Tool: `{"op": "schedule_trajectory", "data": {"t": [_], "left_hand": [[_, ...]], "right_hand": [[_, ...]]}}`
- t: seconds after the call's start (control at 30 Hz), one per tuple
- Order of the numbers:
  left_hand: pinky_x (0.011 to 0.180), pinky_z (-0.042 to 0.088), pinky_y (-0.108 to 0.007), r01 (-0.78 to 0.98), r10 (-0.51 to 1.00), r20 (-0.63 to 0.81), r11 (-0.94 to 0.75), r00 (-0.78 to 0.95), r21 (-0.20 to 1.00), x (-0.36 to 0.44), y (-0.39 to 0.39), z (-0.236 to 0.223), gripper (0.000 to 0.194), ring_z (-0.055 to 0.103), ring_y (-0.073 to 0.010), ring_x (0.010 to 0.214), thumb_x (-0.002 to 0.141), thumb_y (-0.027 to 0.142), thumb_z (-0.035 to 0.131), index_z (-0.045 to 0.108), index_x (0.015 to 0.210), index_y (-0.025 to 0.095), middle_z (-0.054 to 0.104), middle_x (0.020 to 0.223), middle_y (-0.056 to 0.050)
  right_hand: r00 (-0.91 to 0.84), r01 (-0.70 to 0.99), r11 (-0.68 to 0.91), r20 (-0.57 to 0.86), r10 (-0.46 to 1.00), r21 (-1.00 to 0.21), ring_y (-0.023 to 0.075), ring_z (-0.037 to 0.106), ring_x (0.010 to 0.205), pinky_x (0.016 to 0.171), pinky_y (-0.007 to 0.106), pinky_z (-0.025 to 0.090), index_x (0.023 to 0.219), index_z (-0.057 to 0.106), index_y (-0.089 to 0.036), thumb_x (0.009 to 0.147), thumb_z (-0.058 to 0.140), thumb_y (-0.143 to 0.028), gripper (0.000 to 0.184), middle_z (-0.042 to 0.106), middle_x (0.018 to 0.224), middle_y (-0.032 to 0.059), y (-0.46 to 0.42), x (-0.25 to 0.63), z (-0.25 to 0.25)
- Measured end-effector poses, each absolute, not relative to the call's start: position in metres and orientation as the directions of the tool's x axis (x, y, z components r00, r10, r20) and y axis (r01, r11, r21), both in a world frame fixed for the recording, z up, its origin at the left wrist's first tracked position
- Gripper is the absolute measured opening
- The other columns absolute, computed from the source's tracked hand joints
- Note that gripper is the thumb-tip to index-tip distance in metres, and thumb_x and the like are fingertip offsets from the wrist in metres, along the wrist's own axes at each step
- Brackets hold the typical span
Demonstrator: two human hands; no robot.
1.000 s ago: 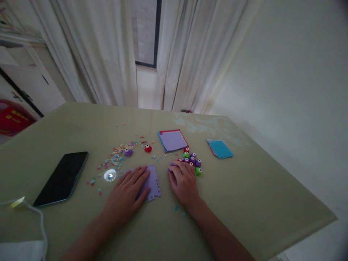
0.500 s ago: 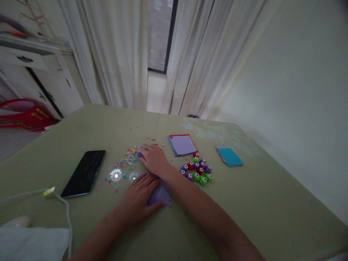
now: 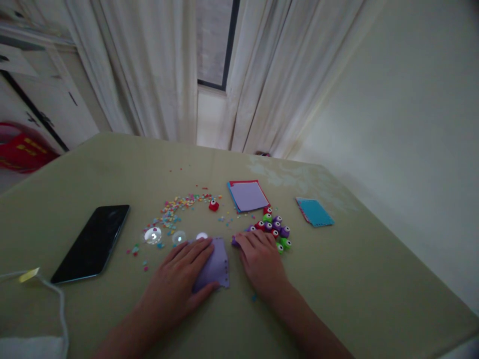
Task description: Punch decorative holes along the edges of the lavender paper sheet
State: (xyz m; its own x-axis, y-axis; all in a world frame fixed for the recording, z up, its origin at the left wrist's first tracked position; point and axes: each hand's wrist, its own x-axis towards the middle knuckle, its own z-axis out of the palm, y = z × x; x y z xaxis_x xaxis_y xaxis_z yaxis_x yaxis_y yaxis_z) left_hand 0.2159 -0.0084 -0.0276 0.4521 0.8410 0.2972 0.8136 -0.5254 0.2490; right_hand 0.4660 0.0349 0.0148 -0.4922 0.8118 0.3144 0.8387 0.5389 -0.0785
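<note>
My left hand lies flat on a light purple square of paper, its fingers stretched out and the thumb along the near edge. Small notches run down the paper's right edge. To the right, my right hand has its fingers bent over the near left side of a cluster of small one-eyed figures in purple, green and red. A small purple one-eyed figure shows at its fingertips, partly covered. Farther off, a red one-eyed figure stands alone by the confetti.
Clear round discs sit beyond my left hand. A black phone lies on the left near a white cable. Stacked coloured paper squares are behind the figures, and blue paper lies farther right.
My right hand has moved from the confetti, across my left hand, to the right beside the figures. The red figure and more of the purple paper are now uncovered. My left hand stays on the paper.
</note>
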Motion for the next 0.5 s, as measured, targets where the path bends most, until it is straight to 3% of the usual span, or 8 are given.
{"op": "schedule_trajectory", "data": {"t": [0.13, 0.33, 0.5], "left_hand": [[0.120, 0.044, -0.049, 0.832, 0.845, 0.331, -0.504, 0.420, 0.232, 0.218, -0.010, -0.027, 0.069, 0.060, -0.0309, 0.141, 0.101, 0.062, 0.062, 0.051, 0.159, 0.026, 0.057, 0.162, -0.007], [0.123, 0.040, -0.049, 0.824, 0.844, 0.333, -0.508, 0.420, 0.250, 0.217, -0.008, -0.029, 0.071, 0.058, -0.0303, 0.144, 0.101, 0.061, 0.063, 0.047, 0.162, 0.028, 0.054, 0.164, -0.006], [0.122, 0.040, -0.048, 0.827, 0.842, 0.316, -0.514, 0.437, 0.226, 0.215, -0.007, -0.027, 0.075, 0.059, -0.0305, 0.143, 0.100, 0.063, 0.063, 0.043, 0.164, 0.028, 0.052, 0.166, -0.006]], "right_hand": [[-0.423, 0.803, 0.549, 0.428, 0.799, -0.230, 0.0267, 0.065, 0.111, 0.096, 0.043, 0.034, 0.121, 0.070, -0.026, 0.099, 0.070, -0.012, 0.026, 0.081, 0.114, 0.0022, 0.016, 0.472, 0.007], [-0.350, 0.729, 0.506, 0.384, 0.854, -0.461, 0.0260, 0.065, 0.109, 0.097, 0.041, 0.035, 0.113, 0.071, -0.027, 0.093, 0.075, -0.011, 0.026, 0.080, 0.108, 0.0002, 0.020, 0.463, 0.010], [-0.276, 0.714, 0.438, 0.355, 0.893, -0.547, 0.0267, 0.065, 0.106, 0.094, 0.040, 0.037, 0.115, 0.072, -0.026, 0.089, 0.073, -0.010, 0.030, 0.080, 0.108, 0.0021, 0.018, 0.464, 0.007]]}}
